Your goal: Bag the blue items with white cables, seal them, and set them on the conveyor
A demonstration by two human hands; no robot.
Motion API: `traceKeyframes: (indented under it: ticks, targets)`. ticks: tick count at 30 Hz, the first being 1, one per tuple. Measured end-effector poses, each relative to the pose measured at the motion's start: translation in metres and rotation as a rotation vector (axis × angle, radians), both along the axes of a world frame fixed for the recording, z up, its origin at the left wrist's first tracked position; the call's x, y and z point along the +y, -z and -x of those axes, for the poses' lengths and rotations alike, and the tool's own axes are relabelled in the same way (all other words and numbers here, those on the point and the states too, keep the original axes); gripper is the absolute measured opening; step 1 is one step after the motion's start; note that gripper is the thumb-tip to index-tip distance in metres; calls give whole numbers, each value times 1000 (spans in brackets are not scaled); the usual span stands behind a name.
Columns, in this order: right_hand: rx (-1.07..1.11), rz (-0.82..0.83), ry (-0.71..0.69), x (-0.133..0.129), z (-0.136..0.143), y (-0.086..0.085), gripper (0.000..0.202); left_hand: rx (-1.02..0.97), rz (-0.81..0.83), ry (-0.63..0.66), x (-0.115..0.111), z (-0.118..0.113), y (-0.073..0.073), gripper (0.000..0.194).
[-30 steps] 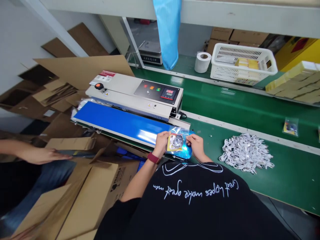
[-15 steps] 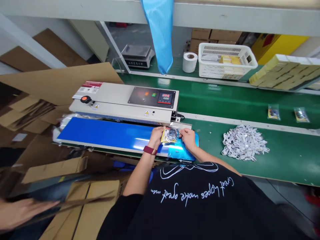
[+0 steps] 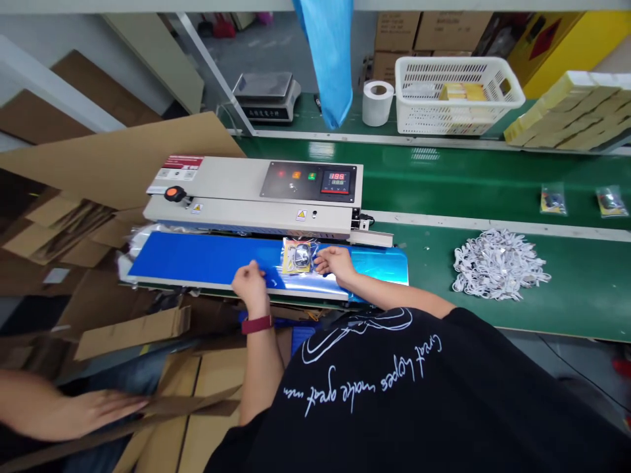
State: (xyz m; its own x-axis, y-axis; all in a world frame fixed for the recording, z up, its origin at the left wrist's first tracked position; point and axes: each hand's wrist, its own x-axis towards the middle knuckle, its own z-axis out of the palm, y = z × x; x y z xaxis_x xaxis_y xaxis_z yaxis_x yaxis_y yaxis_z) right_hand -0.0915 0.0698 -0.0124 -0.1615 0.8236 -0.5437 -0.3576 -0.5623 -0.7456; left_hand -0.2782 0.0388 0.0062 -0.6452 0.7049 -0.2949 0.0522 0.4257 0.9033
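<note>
Along the near edge of the bench (image 3: 582, 289), your left hand (image 3: 250, 286), a red band (image 3: 257, 324) at its wrist, has come away from the clear packet and sits just left of it, fingers curled, with nothing visible in its grasp. Your right hand (image 3: 338, 263) is at the packet's right edge, fingers bent; whether they pinch the film or have let go, you cannot tell from here.

The packet (image 3: 298, 255), a yellow card and a dark coiled item inside, lies on the blue belt (image 3: 207, 256), farther left along it than a moment ago, so the belt appears to bear it now without your left hand's help. Just beyond stands the cream machine (image 3: 221, 177), its red digits (image 3: 336, 177) lit.

To the right, a heap of white cables (image 3: 500, 266) rests on the bench. Near its right end, beyond the pale rail, lie two more packets (image 3: 553, 199). Toward the far edge stand a white basket (image 3: 458, 125), a roll (image 3: 377, 108) and a scale (image 3: 263, 98). At lower left, a co-worker's hand (image 3: 98, 410) is beside cardboard (image 3: 217, 374).
</note>
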Motion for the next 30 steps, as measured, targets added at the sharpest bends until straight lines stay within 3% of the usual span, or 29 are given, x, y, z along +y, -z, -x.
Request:
traceKeyframes:
  ticks: [3,7,11,14,19,24,27,30]
  targets:
    - [15,39,-83,-10,2,-4,14,191,-62,-141,-32,12,-2,22]
    - [22,1,-247,-27,-8,-11,14,483,-194,-276,-60,5,2,17]
    - [24,-80,-394,-42,-43,-17,17,586,-322,-176,-68,-19,-4,17]
    - [0,-104,-465,-57,-93,-13,27,608,-378,-18,-61,-52,-14,20]
    - [-176,-129,-370,-102,-218,17,31,427,-403,318,-35,-128,-30,20]
    - [-1083,-27,-179,-162,-346,61,19,278,-203,784,-2,-229,-55,19]
    - [-1278,39,-64,-175,-392,84,24,167,-113,1090,28,-303,-59,21]
    - [-1459,-32,-40,-167,-414,102,31,57,-37,1286,67,-385,-40,23]
